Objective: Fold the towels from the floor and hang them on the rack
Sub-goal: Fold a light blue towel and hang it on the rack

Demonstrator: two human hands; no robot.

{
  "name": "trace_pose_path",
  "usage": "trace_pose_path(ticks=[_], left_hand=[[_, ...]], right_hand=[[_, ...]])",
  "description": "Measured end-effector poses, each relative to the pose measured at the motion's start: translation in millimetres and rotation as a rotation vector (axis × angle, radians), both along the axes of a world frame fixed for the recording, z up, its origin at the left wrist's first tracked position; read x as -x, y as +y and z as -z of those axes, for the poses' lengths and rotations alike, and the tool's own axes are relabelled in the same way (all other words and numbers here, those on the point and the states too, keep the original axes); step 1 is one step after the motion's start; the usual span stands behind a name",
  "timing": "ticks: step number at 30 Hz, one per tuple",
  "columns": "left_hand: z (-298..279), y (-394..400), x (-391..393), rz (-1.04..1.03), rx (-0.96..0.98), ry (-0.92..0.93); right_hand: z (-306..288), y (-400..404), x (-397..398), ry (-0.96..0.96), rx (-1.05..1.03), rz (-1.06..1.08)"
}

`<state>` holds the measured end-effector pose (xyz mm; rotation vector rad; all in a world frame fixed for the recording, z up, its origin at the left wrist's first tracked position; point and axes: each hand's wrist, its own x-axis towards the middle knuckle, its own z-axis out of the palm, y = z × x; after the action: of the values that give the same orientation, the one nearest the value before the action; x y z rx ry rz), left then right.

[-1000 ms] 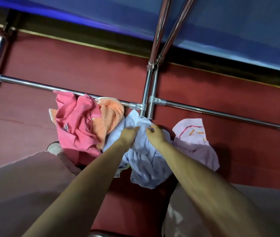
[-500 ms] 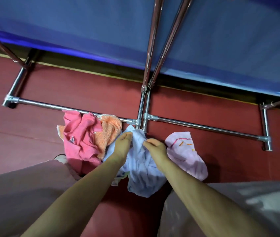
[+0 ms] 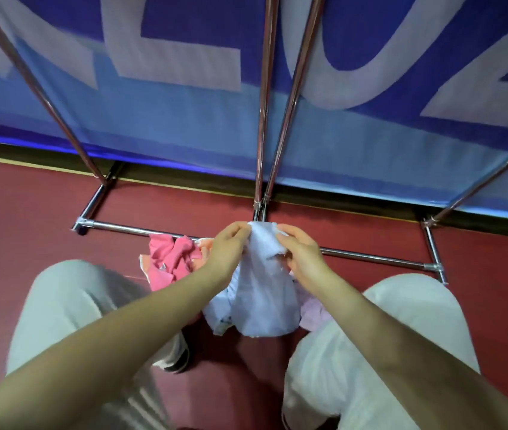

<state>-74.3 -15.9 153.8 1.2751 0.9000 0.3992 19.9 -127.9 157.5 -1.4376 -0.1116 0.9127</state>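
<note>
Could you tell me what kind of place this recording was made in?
Probably an indoor hall or staged work area, not a home: a smooth red floor, a large blue banner with big white letters behind, and a freestanding metal rack standing on the floor.

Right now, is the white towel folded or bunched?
Bunched: the white towel hangs crumpled, pinched between left hand and right hand.

Dark red floor [image 3: 29, 212] spreads from nine o'clock across to three, smooth and faintly glossy under even indoor light. Up at twelve o'clock a blue banner [image 3: 184, 125] with huge pale letters fills the back, a dark strip [image 3: 184, 178] running along its foot
</note>
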Motion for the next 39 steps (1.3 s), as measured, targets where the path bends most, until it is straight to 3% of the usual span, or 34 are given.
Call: trace_pose_path(ticks=[4,7,12,17,23,28,35,39], left_hand=[[-27.6,-32.2,25.1,-0.005,-0.159,-0.041],[-39.9,-58.7,40.8,0.047,-0.235,-0.069],[-39.5,-78.0,69.3,0.020,-0.003,-0.014],[-40.6,-95.1,87.6,0.107,0.191,0.046],[-30.9,-107.6,107.2,0.084,-0.019,-0.072],[-18.0,-102.8,111.4,0.080,-0.148,-0.051],[-14.3,-78.7,108.1,-0.086,-0.192,-0.002],[-31.2,-49.2,107.8,-0.352,-0.116,-0.018]], right_hand=[[-11.7,-43.5,32.2,-0.129,0.085,-0.063],[-18.5,-64.6,55.1,-0.334,0.168,-0.063],[-27.5,-80.2,68.7,-0.504,0.091,0.017],[-26.3,-82.9,80.6,-0.612,0.119,-0.220],[-15.7,-75.1,95.0,-0.632,0.132,-0.333],[-4.6,-67.2,95.6,-0.613,0.214,-0.337],[0.4,-67.6,97.6,-0.655,0.187,-0.440],[12.8,-73.1,90.1,-0.741,0.279,-0.497]])
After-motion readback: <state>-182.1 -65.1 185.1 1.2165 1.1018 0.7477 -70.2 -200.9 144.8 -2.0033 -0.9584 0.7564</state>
